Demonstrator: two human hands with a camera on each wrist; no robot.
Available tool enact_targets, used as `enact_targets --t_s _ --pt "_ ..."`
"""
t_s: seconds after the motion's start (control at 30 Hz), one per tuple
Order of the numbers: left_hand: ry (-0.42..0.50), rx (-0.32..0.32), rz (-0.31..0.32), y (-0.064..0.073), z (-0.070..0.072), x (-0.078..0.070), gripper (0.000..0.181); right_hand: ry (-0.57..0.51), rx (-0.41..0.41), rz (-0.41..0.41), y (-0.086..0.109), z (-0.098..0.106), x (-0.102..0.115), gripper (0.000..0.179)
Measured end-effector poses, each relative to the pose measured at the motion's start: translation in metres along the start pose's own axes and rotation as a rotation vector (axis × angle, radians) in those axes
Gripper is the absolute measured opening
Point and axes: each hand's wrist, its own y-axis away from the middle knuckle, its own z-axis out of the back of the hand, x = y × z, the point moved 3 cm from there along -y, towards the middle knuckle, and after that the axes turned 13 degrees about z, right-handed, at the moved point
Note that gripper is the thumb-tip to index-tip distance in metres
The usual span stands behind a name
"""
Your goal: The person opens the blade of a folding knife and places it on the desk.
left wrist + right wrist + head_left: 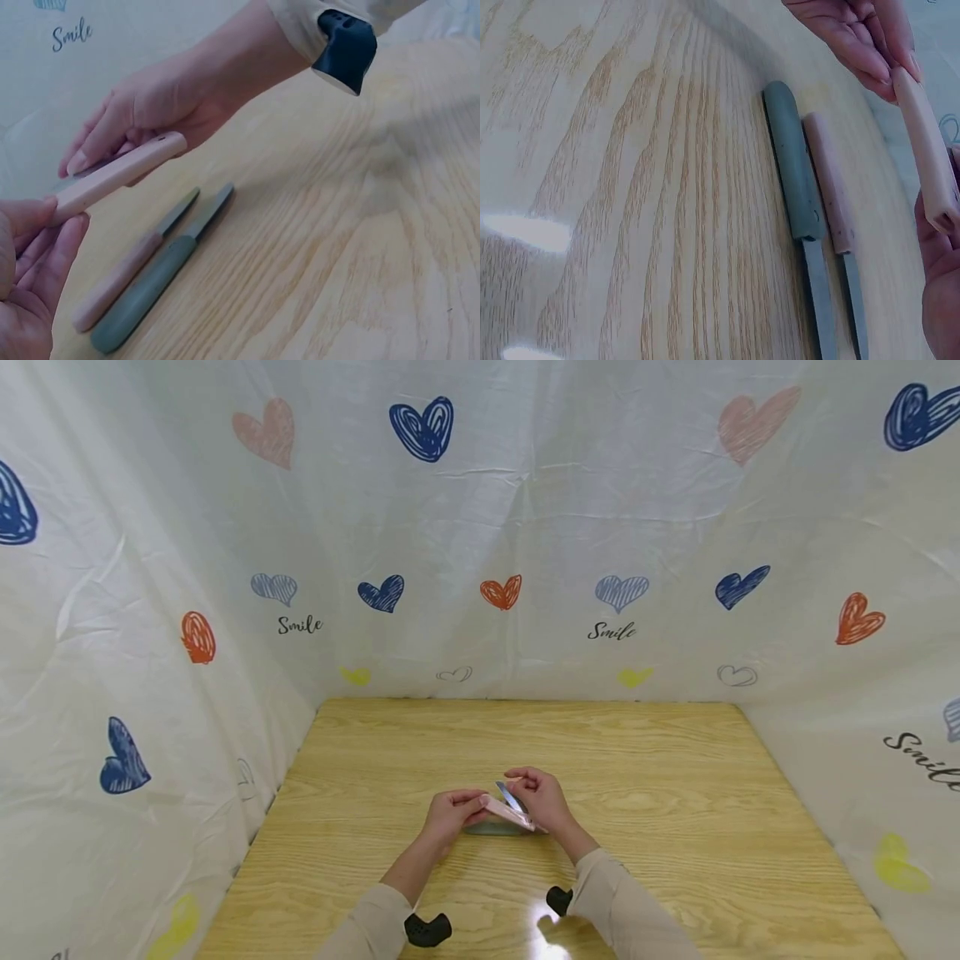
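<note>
A folding knife [508, 812] with a pale pink handle is held above the table, its shiny blade [508, 796] swung partly out at an angle. My left hand [452, 813] pinches one end of the handle between thumb and fingertips. From the other side, my right hand [542, 797] pinches the blade with thumb and curled fingers; those fingers partly hide it in the left wrist view. Below, on the tabletop, a green-handled knife [146, 296] and a smaller pink-handled knife [124, 277] lie side by side, blades pointing the same way.
The wooden table [525, 739] has a light grain and a bright glare spot near its front. White curtains [555, 543] printed with hearts and "Smile" stand behind it and along both sides. Black wrist devices [428, 930] sit at both sleeves.
</note>
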Motion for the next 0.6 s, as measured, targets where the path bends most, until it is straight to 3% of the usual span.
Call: enact_targets --t_s 0.07,0.23,0.37,0.5,0.6 --pt "-0.012 0.004 0.0 0.0 0.001 0.0 0.035 -0.035 0.036 -0.021 0.0 0.001 -0.002 0.022" --pt "-0.064 0.055 0.011 -0.001 0.003 0.001 0.033 -0.095 0.212 -0.101 -0.001 0.003 -0.008 0.029" --pt "-0.093 0.088 0.019 -0.001 0.001 0.003 0.03 -0.061 0.309 -0.107 -0.003 0.01 -0.004 0.027" --pt "-0.099 0.096 0.001 0.0 0.0 0.003 0.028 -0.018 0.328 -0.07 -0.005 0.02 0.004 0.024" --pt "-0.091 0.074 -0.019 0.0 0.001 0.002 0.027 -0.022 0.276 -0.072 -0.006 0.027 0.004 0.022"
